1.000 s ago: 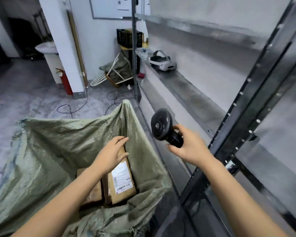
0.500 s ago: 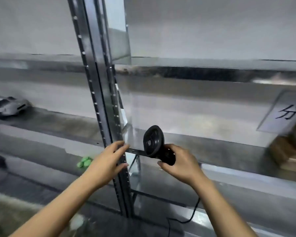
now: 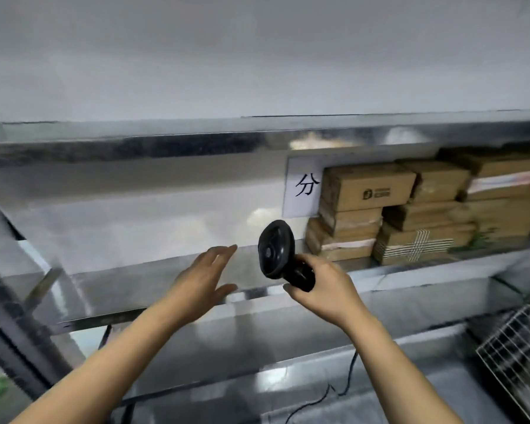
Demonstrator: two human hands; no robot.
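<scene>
My right hand (image 3: 322,286) grips the handle of a black handheld barcode scanner (image 3: 277,249), whose round head points up and to the left. Its thin black cable (image 3: 343,384) hangs down below my forearm. My left hand (image 3: 202,276) hovers empty with straight fingers, just left of the scanner, in front of the metal shelf (image 3: 135,280). Several brown cardboard parcels (image 3: 410,209) are stacked on that shelf at the right, beyond the scanner.
A white paper sign (image 3: 303,188) with a black character hangs left of the parcels. A higher metal shelf edge (image 3: 166,142) runs across the view. A wire basket (image 3: 517,356) sits low at the right. A dark upright post (image 3: 10,325) stands at the left.
The view has swung right from the green sack to the shelving, bringing the stacked parcels into sight. My left hand came off the parcel in the sack and is empty; the scanner stays in my right hand.
</scene>
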